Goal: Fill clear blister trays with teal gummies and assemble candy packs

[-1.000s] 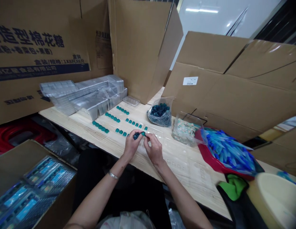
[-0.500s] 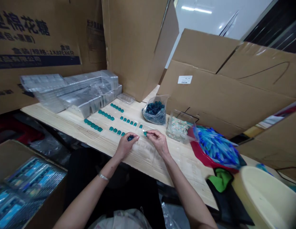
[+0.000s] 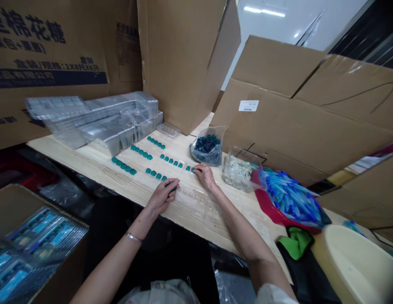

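My left hand (image 3: 163, 195) rests on the wooden table (image 3: 88, 162) with its fingers curled around a small dark teal piece. My right hand (image 3: 204, 175) reaches forward and pinches a teal piece at the end of a row in a clear plastic tray (image 3: 196, 198). Rows of small teal pieces (image 3: 124, 166) sit in clear trays to the left of both hands. A plastic bag of dark teal pieces (image 3: 207, 147) stands just beyond my right hand.
A stack of clear plastic trays (image 3: 98, 120) lies at the back left. Cardboard boxes (image 3: 297, 109) wall the table. A bag of printed packets (image 3: 239, 169), a red tub of blue sticks (image 3: 289, 196), a green cloth (image 3: 296, 242) and a cream basin (image 3: 361, 266) sit right.
My right hand has moved forward from beside my left hand to the end of a tray row with a teal piece. My left hand has lowered onto the table.
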`<state>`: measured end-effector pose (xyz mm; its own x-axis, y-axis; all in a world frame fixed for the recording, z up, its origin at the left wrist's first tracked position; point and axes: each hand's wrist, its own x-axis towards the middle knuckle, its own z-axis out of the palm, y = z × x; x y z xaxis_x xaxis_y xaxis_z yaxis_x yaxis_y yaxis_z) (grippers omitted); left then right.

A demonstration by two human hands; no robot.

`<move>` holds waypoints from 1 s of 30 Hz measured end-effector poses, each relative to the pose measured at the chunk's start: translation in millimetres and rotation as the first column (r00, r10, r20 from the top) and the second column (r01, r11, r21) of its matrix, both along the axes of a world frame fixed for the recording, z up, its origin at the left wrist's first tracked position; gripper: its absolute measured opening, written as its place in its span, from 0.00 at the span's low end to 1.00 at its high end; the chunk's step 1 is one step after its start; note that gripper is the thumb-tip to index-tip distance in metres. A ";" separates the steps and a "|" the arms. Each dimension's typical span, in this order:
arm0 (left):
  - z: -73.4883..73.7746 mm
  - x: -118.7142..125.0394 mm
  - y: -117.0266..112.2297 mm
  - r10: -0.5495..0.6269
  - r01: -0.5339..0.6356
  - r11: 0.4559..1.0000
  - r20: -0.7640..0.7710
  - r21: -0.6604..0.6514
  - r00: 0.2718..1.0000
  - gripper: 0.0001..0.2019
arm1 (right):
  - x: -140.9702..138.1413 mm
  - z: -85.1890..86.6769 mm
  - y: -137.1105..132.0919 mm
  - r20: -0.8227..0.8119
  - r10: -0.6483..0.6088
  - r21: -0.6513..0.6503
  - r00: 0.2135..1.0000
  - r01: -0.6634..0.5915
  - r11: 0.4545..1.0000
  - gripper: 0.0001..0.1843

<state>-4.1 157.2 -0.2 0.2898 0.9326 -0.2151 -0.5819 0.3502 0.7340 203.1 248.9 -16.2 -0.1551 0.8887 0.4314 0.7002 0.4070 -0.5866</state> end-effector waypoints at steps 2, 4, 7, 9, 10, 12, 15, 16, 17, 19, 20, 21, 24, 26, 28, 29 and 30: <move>0.0 -2.4 1.0 0.000 0.001 1.000 0.040 -0.026 0.999 0.14 | -1.4 -0.6 0.9 0.043 -0.001 0.006 0.999 0.000 1.000 0.06; 0.5 -3.7 1.9 -0.004 0.008 0.999 0.078 -0.051 0.997 0.14 | -2.7 -0.2 2.0 0.106 0.004 0.005 0.994 -0.005 1.000 0.07; 3.0 -2.3 3.9 0.003 0.013 0.995 0.148 -0.103 0.989 0.13 | -4.2 1.7 4.4 0.224 0.004 -0.004 0.975 -0.003 1.000 0.07; 5.5 0.1 5.8 0.016 0.016 0.988 0.208 -0.151 0.978 0.13 | -5.0 4.5 4.6 0.266 0.000 -0.008 0.964 0.002 1.000 0.07; 6.7 1.3 6.8 0.023 0.019 0.985 0.238 -0.171 0.971 0.13 | -5.6 7.0 3.3 0.272 0.000 -0.006 0.962 0.002 1.000 0.06; 8.9 3.1 9.1 0.032 0.025 0.980 0.278 -0.198 0.960 0.14 | -8.8 14.9 -3.6 0.251 0.011 0.010 0.968 -0.014 1.000 0.06; 10.9 4.8 11.8 0.053 0.007 0.979 0.283 -0.205 0.958 0.16 | -20.8 33.1 -26.2 0.095 0.075 0.029 0.993 -0.078 0.997 0.07; 11.3 5.8 12.3 0.063 -0.005 0.979 0.276 -0.205 0.959 0.17 | -26.6 39.4 -36.1 0.028 0.113 0.026 0.993 -0.114 0.993 0.08; 11.6 7.3 12.7 0.072 -0.018 0.980 0.269 -0.200 0.960 0.17 | -32.9 44.9 -46.2 -0.025 0.157 0.017 0.987 -0.157 0.987 0.08; 12.3 12.1 12.7 0.091 -0.042 0.980 0.252 -0.193 0.963 0.16 | -45.4 51.5 -64.4 -0.072 0.238 -0.005 0.969 -0.239 0.971 0.08; 12.7 15.3 12.4 0.101 -0.054 0.979 0.240 -0.194 0.966 0.15 | -50.6 52.3 -71.2 -0.078 0.254 -0.021 0.964 -0.256 0.966 0.08; 13.1 18.7 11.9 0.111 -0.066 0.978 0.224 -0.198 0.968 0.14 | -54.8 51.4 -76.1 -0.090 0.250 -0.044 0.964 -0.255 0.966 0.09; 14.5 27.0 10.3 0.131 -0.093 0.974 0.180 -0.205 0.975 0.13 | -58.8 44.0 -81.6 -0.257 0.162 -0.156 0.953 -0.207 0.966 0.13; 14.8 28.9 9.3 0.120 -0.090 0.982 0.182 -0.165 0.976 0.12 | -55.2 40.2 -81.2 -0.461 0.109 -0.243 0.880 -0.243 0.939 0.13; 14.8 27.7 8.2 0.106 -0.090 0.992 0.176 -0.092 0.979 0.11 | -48.6 40.1 -80.9 -0.626 0.051 -0.300 0.778 -0.301 0.905 0.15; 14.7 26.7 7.4 0.101 -0.093 0.994 0.157 -0.056 0.982 0.11 | -44.9 41.2 -81.1 -0.674 0.022 -0.314 0.739 -0.313 0.896 0.16; 14.8 25.7 6.4 0.097 -0.095 0.995 0.128 -0.025 0.987 0.12 | -41.2 42.6 -81.6 -0.703 -0.006 -0.321 0.711 -0.309 0.895 0.18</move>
<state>21.7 163.5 14.6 0.2253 0.9537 -0.1991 -0.7029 0.3006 0.6447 162.0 167.3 26.4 -0.1130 0.9888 0.0972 0.0018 0.0981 -0.9952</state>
